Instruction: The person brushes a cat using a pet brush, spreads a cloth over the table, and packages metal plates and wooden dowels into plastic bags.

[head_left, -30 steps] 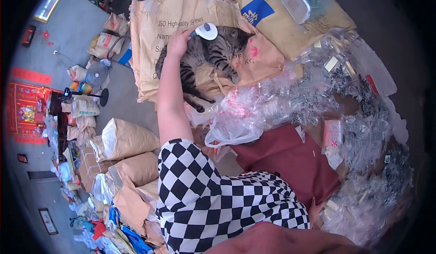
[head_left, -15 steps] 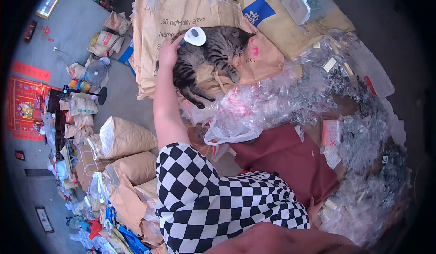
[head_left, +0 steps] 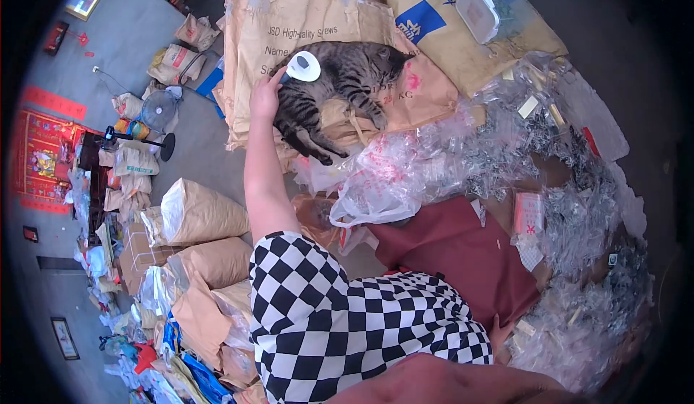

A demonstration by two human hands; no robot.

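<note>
My left hand (head_left: 265,96) is closed around the handle of a white oval brush (head_left: 303,66) with a dark button. The brush lies against the back of a striped tabby cat (head_left: 320,86), which lies on its side with legs stretched out. Under the cat is a crumpled brown paper sack (head_left: 246,79) with printed lettering. My right hand (head_left: 500,330) is at the edge of maroon fabric (head_left: 463,256), partly hidden, with its visible fingers apart and nothing seen in them.
Clear plastic bags (head_left: 379,194) and small packets spread right of the cat. A clear plastic tub (head_left: 478,12) stands on another sack (head_left: 448,64) at the top. Full sacks (head_left: 202,212), a fan (head_left: 159,109) and piled bags are on the left.
My left hand and the brush have moved left and slightly down, from near the cat's shoulder towards its rear. The whole view has shifted a little.
</note>
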